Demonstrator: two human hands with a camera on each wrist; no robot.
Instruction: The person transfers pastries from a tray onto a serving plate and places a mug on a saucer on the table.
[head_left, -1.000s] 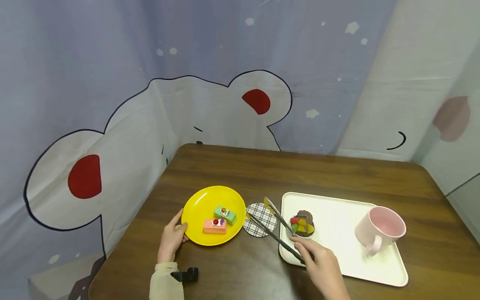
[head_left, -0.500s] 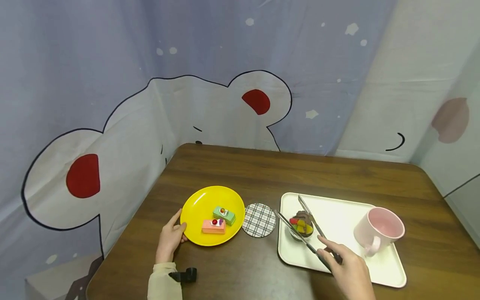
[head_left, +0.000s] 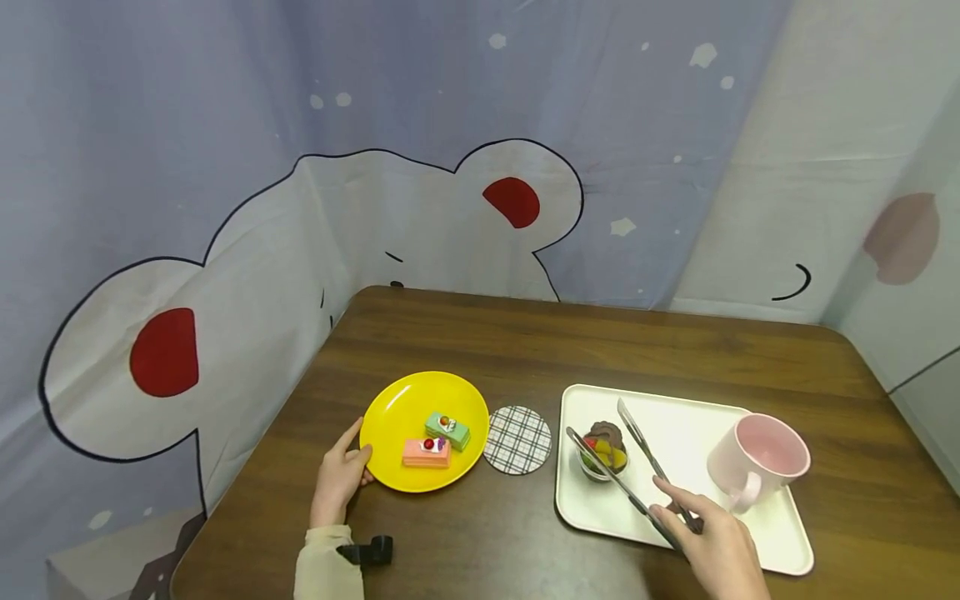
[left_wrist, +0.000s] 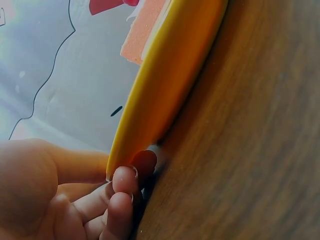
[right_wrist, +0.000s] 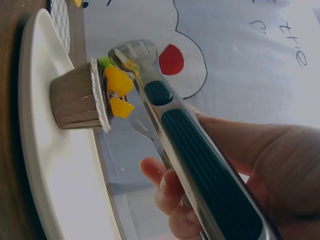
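Note:
My left hand (head_left: 341, 479) grips the near left rim of a yellow plate (head_left: 393, 408), thumb on top and fingers curled under in the left wrist view. A pink cake slice (head_left: 427, 453) and a green cake slice (head_left: 448, 430) sit on that plate. In my right hand (head_left: 712, 533) is a pair of metal tongs (right_wrist: 210, 170) with dark ribbed grips. Their two arms stand apart, tips above a fruit-topped cupcake (right_wrist: 75, 97). The cupcake stands upright on a white tray (head_left: 667, 425); whether the tongs touch it I cannot tell.
A pink mug (head_left: 750, 467) occupies the tray's right end. Between plate and tray lies a round checked coaster (head_left: 517, 440). The wooden table (head_left: 480, 342) meets a patterned curtain (head_left: 420, 83) at its back edge.
The right hand has moved right with the tongs, from beside the coaster to over the cupcake and slightly further right. The left hand and plate stay nearly still.

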